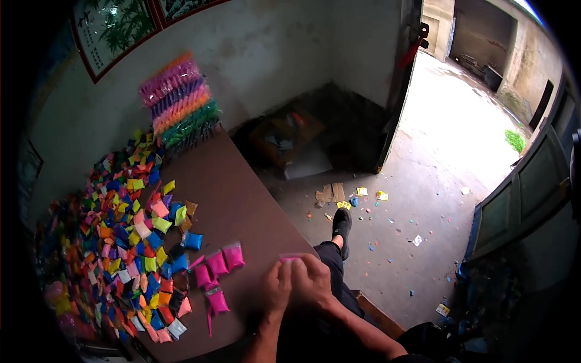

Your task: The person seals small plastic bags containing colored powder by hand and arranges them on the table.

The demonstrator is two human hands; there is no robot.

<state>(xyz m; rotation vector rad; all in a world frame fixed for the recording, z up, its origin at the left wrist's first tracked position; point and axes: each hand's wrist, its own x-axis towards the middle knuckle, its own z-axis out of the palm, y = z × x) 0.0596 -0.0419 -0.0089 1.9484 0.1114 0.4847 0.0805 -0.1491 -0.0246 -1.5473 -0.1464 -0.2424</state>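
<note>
A: Quick one, hands first?

B: Lower centre of frame, left hand [278, 285] and right hand [313, 279] together, fingers bent in and nearly closed, seemingly pinching a pink piece [290, 259] between the tips; knuckles hid most of it, so couldn't tell exact finger gaps

A: Where was that, over the table?

B: Near the right edge of the brown table [227, 175], dark trouser leg [330, 257] just beyond. Main risk, I'd say: small hold, so a slip could have dropped it past the edge onto the littered floor [393, 242], centre right, easy to lose among scraps

A: Anything else?

B: Pressing too hard might have split it, if it was a soft packet. Four pink packets [233, 256] sat loose left of the hands; a forearm swing could have scattered them. Colourful heap [145, 242], left of frame, looked unstable; a nudge might have mixed it with the pinks

A: Far end?

B: Bundled stack [181, 100], upper left, near the corner; a table bump could have toppled it
</note>
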